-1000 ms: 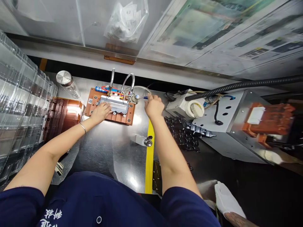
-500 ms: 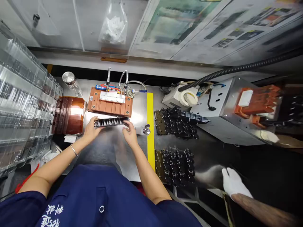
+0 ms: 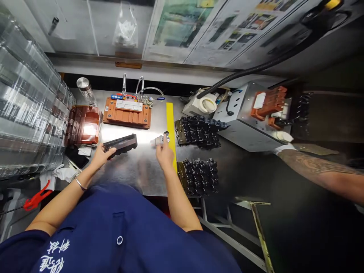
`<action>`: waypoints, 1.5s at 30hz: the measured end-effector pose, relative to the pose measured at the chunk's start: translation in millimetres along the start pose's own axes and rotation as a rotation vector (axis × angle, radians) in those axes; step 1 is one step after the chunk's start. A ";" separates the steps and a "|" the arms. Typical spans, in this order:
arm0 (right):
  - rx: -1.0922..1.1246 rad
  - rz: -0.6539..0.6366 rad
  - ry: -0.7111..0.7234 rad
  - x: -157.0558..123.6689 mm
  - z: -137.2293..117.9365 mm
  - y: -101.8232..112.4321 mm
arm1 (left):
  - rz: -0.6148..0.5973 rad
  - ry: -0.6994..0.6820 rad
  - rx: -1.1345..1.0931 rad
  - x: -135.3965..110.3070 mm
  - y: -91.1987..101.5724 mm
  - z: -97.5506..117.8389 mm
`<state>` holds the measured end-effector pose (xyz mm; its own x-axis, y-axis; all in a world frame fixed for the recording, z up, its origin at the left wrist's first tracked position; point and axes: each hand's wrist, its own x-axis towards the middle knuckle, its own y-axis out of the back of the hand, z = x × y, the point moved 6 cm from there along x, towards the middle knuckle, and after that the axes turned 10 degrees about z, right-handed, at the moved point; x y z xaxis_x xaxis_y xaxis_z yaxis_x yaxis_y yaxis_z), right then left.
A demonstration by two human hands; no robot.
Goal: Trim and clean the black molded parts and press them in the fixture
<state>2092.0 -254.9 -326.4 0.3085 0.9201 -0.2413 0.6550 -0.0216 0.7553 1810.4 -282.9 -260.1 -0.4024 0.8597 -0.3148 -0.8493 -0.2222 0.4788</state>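
My left hand [image 3: 101,154] grips the left end of a long black moulded part [image 3: 121,145], held just above the steel bench [image 3: 133,170]. My right hand [image 3: 165,153] is off the part and reaches a small silver metal piece with a round knob [image 3: 162,139] lying on the bench by the yellow stripe [image 3: 170,129]; its fingers are curled round that piece. The orange fixture [image 3: 127,115] with a white strip, hoses and coloured wires sits behind, with nothing on top of it.
Stacked clear trays [image 3: 25,110] fill the left. An amber tray [image 3: 83,127] and a glass jar [image 3: 86,92] stand left of the fixture. Two batches of black parts [image 3: 197,131] [image 3: 197,176] lie right of the stripe. A co-worker's arm [image 3: 318,170] reaches a grey machine [image 3: 250,121].
A second ago both hands were at the fixture. They lifted the black part off it and brought it near; my right hand has now let go and moved to the silver piece.
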 end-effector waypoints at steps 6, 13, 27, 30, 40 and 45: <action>-0.407 -0.167 -0.038 36.1 51.9 -15.6 | 0.016 0.187 -0.278 -30.1 13.5 -5.4; -0.306 -0.066 0.040 16.2 26.8 -12.6 | 0.102 0.153 -0.383 -52.8 18.4 -6.1; -0.104 -0.091 0.842 -73.9 -80.1 -32.4 | 0.318 0.063 -0.490 -74.1 21.7 2.5; -0.050 -0.055 0.781 -73.4 -78.7 -37.1 | 0.341 0.052 -0.485 -76.4 19.8 5.4; 0.109 -0.174 0.526 -18.0 -57.7 -59.7 | 0.335 -0.020 -0.317 -93.9 75.8 49.9; 0.095 -0.201 0.352 7.3 7.2 -49.8 | 0.859 -0.687 0.353 -100.4 223.1 181.0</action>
<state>2066.6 -249.9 -370.1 -0.0759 0.9869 -0.1423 0.7439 0.1511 0.6510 1723.1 -335.5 26.7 -0.4384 0.5808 0.6859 -0.1995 -0.8070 0.5558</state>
